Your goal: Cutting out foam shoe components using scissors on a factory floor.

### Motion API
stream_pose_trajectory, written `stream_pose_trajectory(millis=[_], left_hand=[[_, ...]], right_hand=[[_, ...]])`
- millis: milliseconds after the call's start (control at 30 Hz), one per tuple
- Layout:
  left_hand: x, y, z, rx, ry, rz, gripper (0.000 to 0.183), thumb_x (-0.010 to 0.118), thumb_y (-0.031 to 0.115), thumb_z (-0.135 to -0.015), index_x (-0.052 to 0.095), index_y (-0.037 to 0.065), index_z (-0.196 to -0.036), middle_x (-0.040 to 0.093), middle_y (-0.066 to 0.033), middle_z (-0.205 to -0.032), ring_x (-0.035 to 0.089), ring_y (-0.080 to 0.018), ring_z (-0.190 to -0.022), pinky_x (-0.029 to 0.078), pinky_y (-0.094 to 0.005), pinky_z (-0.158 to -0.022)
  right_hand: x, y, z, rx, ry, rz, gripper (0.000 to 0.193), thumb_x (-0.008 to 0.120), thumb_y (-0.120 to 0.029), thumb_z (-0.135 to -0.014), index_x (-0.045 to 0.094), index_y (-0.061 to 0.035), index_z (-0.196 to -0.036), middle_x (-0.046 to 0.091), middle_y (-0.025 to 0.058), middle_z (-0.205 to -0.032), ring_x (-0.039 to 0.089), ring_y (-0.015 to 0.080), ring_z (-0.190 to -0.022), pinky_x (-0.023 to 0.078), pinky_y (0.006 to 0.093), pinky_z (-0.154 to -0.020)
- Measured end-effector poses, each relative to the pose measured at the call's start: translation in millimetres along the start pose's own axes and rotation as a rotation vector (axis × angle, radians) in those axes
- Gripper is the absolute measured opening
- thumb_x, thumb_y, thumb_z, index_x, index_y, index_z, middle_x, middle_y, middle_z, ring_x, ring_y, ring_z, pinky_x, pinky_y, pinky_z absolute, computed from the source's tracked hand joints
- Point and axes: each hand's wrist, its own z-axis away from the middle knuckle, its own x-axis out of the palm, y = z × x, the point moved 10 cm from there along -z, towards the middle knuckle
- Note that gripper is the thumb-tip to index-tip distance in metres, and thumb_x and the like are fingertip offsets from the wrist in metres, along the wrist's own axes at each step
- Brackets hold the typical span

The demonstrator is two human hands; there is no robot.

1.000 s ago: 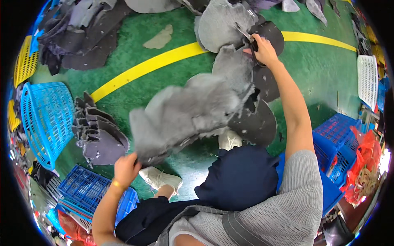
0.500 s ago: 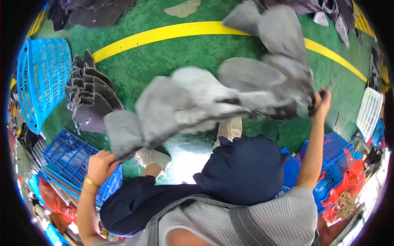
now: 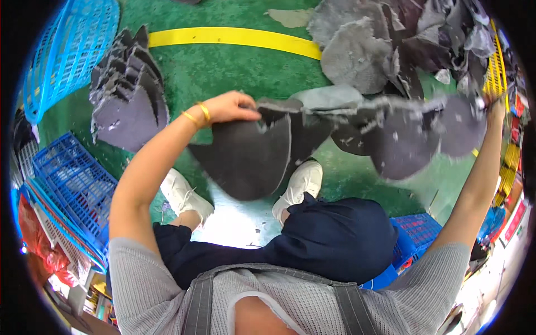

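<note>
A long string of rounded grey fabric pieces (image 3: 405,142), joined along their upper edge, stretches between my two hands above the floor. My left hand (image 3: 231,107) is closed on its left end, where a dark, pointed piece hangs down. Far out to the right, my right hand (image 3: 493,107) grips the other end; it is partly blurred and its fingertips are hard to make out. Pale lint clings to the pieces and their seam. A stack of similar grey fabric pieces (image 3: 129,114) stands on the floor to the left of my left hand.
A heap of grey fabric pieces (image 3: 357,56) lies beyond the string at the far right. A light blue basket (image 3: 67,56) is at the far left, with blue crates (image 3: 72,178) nearer. Another blue crate (image 3: 416,230) sits by my right leg. A yellow line (image 3: 234,36) crosses the green floor.
The fabric string has swung round, its pieces now hanging toward me instead of flung away. My left hand has moved forward and right; my right hand has gone farther right.
</note>
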Motion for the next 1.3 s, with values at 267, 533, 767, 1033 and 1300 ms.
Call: stream_pose_trajectory(millis=[267, 533, 767, 1033, 1300], left_hand=[[-53.9, -75.1, 46.7, -0.154, 0.516, 0.245, 0.037, 0.078, 0.021, -0.071, 0.063, 0.001, -0.1, 0.063, -0.0047, -0.079, 0.057, -0.0113, -0.067, 0.048, -0.0258, -0.063], [-40.2, -92.7, 93.5, -0.126, 0.713, 0.537, 0.023, 0.074, 0.016, -0.076, 0.066, 0.001, -0.091, 0.063, 0.0004, -0.076, 0.056, -0.0059, -0.065, 0.045, -0.0218, -0.06], [-36.5, -84.7, 117.4, -0.187, 0.742, 0.534, 0.025, 0.074, 0.018, -0.076, 0.065, 0.001, -0.092, 0.063, 0.0003, -0.076, 0.054, -0.0049, -0.066, 0.045, -0.0211, -0.06], [-24.6, -52.0, 143.8, -0.384, 0.464, 0.337, 0.026, 0.073, 0.019, -0.076, 0.065, -0.001, -0.089, 0.062, -0.0011, -0.073, 0.054, -0.0061, -0.068, 0.045, -0.0241, -0.061], [-60.1, 36.5, 51.5, 0.344, 0.583, -0.508, 0.029, 0.076, 0.026, -0.067, 0.063, 0.005, -0.083, 0.055, -0.0098, -0.107, 0.044, -0.032, -0.113, 0.036, -0.0395, -0.093]], right_hand=[[403.4, -157.6, 223.7, -0.746, -0.438, 0.44, 0.045, 0.049, -0.036, -0.091, 0.056, -0.002, -0.119, 0.066, 0.0123, -0.095, 0.061, 0.0199, -0.079, 0.048, 0.0293, -0.075], [516.4, 21.3, 590.4, 0.553, -1.697, 0.415, 0.041, 0.041, -0.042, -0.096, 0.05, -0.0041, -0.109, 0.055, 0.0039, -0.068, 0.051, 0.0104, -0.051, 0.04, 0.0233, -0.047], [547.8, 35.8, 625.3, 0.81, -1.724, 0.15, 0.05, 0.039, -0.054, -0.094, 0.046, -0.0069, -0.11, 0.051, 0.0028, -0.068, 0.051, 0.0097, -0.052, 0.039, 0.0229, -0.048], [562.4, 16.3, 608.9, 0.977, -1.661, -0.206, 0.055, 0.038, -0.061, -0.09, 0.049, -0.0083, -0.103, 0.052, 0.0032, -0.067, 0.049, 0.0088, -0.05, 0.038, 0.0228, -0.044], [487.9, 43.1, 532.8, 0.463, -1.358, 0.337, 0.043, 0.048, -0.047, -0.092, 0.047, -0.0073, -0.108, 0.048, 0.0018, -0.068, 0.047, 0.0096, -0.054, 0.04, 0.0242, -0.05]])
